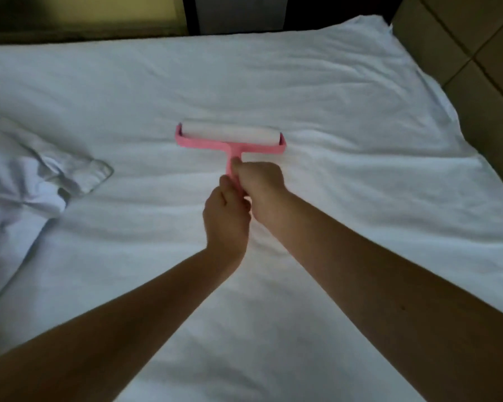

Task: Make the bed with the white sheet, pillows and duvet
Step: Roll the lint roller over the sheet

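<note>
Sheet: the sheet (331, 97) lies spread over the bed under the roller (230, 137) and reaches past it on every side; shallow creases, not yet smooth
Hands: the left hand (225, 216) grips the near end of the roller's handle, fingers curled round it; the right hand (263, 187) grips the handle just ahead, thumb toward the drum
Roller's lie: drum crosswise, left to right, resting on the sheet; handle pointing back at the person
Sheet's lie: creases run mostly parallel to the drum; one corner points away, far right of the roller, by the padded panels (462, 53); long axis cannot be told, the near end being cut off
Left of the roller: a heap of white bedding (35, 181), well apart, crumpled; duvet or pillow, I cannot tell
Risk: the drum, if sticky, may drag the loose cloth and bunch new creases under a hard push; a stroke toward the heap could snag it
</note>
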Demonstrator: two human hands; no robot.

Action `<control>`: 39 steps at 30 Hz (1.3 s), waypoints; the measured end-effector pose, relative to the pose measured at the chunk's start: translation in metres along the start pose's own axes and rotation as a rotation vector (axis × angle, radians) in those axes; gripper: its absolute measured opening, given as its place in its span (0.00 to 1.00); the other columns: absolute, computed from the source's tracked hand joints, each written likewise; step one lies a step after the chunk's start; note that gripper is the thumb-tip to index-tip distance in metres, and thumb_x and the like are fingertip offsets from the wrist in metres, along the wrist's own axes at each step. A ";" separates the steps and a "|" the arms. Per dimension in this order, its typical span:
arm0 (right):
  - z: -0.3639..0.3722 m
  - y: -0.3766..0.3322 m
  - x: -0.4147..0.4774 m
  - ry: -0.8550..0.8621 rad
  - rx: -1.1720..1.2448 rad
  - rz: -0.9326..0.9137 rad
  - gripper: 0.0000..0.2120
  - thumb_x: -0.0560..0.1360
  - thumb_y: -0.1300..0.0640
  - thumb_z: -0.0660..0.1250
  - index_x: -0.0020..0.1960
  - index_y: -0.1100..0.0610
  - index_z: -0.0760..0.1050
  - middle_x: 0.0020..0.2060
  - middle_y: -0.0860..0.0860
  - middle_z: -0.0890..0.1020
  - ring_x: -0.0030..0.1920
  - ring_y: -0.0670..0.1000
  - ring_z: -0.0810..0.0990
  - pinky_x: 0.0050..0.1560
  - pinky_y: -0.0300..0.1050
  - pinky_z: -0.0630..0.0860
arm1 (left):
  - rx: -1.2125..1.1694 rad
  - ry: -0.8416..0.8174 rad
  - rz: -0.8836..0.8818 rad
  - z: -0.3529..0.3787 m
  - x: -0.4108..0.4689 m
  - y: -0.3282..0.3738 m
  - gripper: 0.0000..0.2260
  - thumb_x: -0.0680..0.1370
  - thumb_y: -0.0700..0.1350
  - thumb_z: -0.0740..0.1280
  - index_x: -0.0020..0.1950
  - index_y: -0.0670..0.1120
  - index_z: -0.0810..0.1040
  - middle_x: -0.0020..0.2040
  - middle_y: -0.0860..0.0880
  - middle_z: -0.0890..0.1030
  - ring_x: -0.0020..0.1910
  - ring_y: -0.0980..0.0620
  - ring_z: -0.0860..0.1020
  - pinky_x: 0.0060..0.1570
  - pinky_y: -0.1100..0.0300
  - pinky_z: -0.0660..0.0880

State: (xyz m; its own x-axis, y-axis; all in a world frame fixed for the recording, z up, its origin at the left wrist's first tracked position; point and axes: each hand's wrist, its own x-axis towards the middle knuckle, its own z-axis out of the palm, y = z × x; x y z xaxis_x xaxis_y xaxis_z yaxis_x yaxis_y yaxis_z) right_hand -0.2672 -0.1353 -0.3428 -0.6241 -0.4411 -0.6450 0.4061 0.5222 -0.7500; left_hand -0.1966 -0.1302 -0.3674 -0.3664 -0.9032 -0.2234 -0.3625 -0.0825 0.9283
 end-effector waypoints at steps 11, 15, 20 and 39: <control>0.028 -0.010 0.042 -0.034 0.107 0.142 0.14 0.72 0.50 0.70 0.40 0.62 0.77 0.36 0.55 0.81 0.27 0.52 0.73 0.35 0.43 0.72 | -0.282 -0.178 -0.415 -0.014 0.060 0.005 0.23 0.82 0.55 0.52 0.34 0.46 0.74 0.24 0.52 0.73 0.22 0.56 0.65 0.19 0.68 0.59; 0.020 -0.036 0.073 -0.083 -0.004 0.178 0.15 0.75 0.46 0.66 0.45 0.59 0.75 0.39 0.53 0.79 0.27 0.50 0.72 0.28 0.37 0.65 | -0.297 -0.221 -0.464 0.005 0.096 0.007 0.23 0.81 0.58 0.52 0.35 0.45 0.73 0.27 0.49 0.71 0.22 0.54 0.66 0.18 0.69 0.59; 0.022 -0.050 0.099 -0.106 -0.119 0.171 0.20 0.76 0.43 0.62 0.36 0.58 0.70 0.29 0.52 0.73 0.25 0.51 0.70 0.26 0.35 0.63 | -0.339 -0.312 -0.506 0.012 0.132 -0.001 0.25 0.80 0.61 0.53 0.35 0.44 0.72 0.29 0.47 0.69 0.18 0.55 0.65 0.18 0.71 0.58; 0.025 -0.020 0.062 -0.126 -0.231 0.170 0.22 0.78 0.42 0.58 0.36 0.59 0.69 0.29 0.54 0.72 0.27 0.52 0.70 0.30 0.40 0.64 | -0.254 -0.366 -0.506 -0.009 0.094 -0.018 0.25 0.79 0.63 0.52 0.34 0.45 0.71 0.29 0.48 0.70 0.24 0.54 0.65 0.18 0.70 0.59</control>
State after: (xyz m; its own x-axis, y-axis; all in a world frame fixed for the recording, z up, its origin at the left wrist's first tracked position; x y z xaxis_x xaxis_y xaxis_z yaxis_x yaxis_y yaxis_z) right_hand -0.2974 -0.1917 -0.3715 -0.4670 -0.4128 -0.7820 0.3259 0.7417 -0.5862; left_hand -0.2171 -0.2174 -0.4028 -0.4873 -0.5305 -0.6936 -0.3694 -0.5945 0.7142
